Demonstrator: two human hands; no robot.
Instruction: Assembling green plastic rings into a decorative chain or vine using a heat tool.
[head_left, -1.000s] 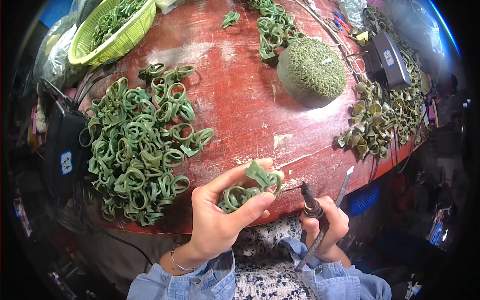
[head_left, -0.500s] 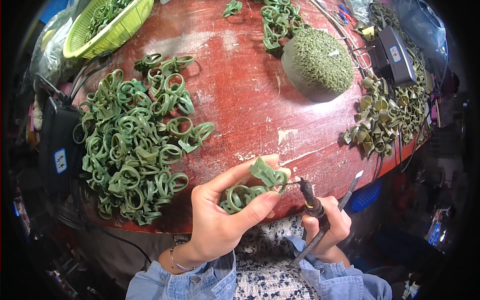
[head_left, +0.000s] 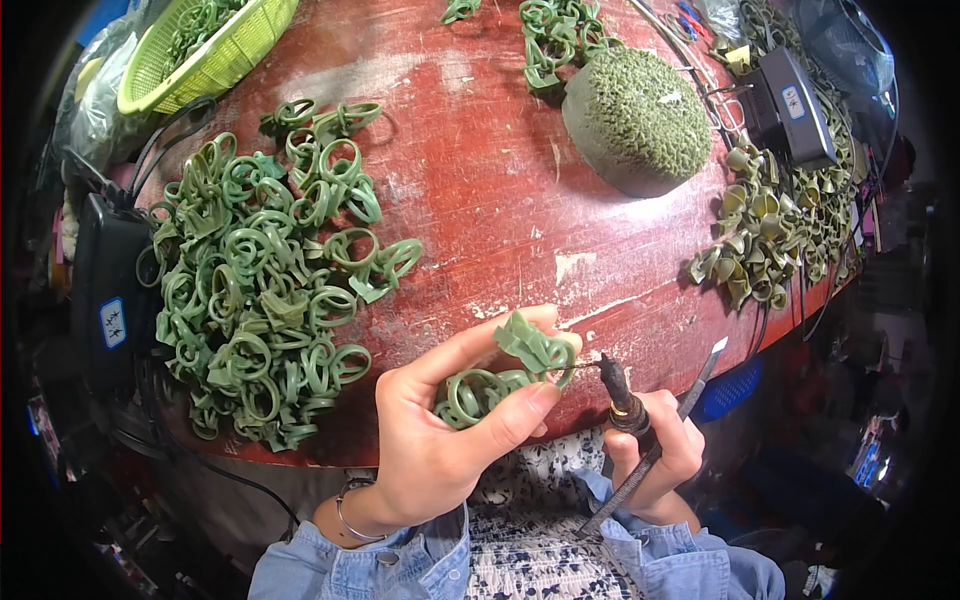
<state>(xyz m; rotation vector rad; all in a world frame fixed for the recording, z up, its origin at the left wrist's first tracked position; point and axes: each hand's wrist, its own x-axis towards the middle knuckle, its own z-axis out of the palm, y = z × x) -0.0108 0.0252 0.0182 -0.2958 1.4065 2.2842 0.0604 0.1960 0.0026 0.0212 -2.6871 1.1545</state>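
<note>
My left hand, a bracelet at its wrist, pinches a green wax ring with a leaf-like top between thumb and fingers. More green rings are tucked in its palm. A pen-shaped hot wax tool with a dark body and thin wire tip is gripped in my right hand. Its tip meets or nearly meets the pinched ring's right side; exact contact is too small to tell. Crossing that same hand is a slim metal hand tool with a textured handle and flat, bright end.
A heap of green rings covers the table's left side, beside a black box. Farther back are a lime basket and a rough-topped round green block. Olive cupped pieces lie right, near another black box with cables.
The table and its contents appear shifted slightly left and up in view. Both hands keep nearly the same pose and hold the same things.
</note>
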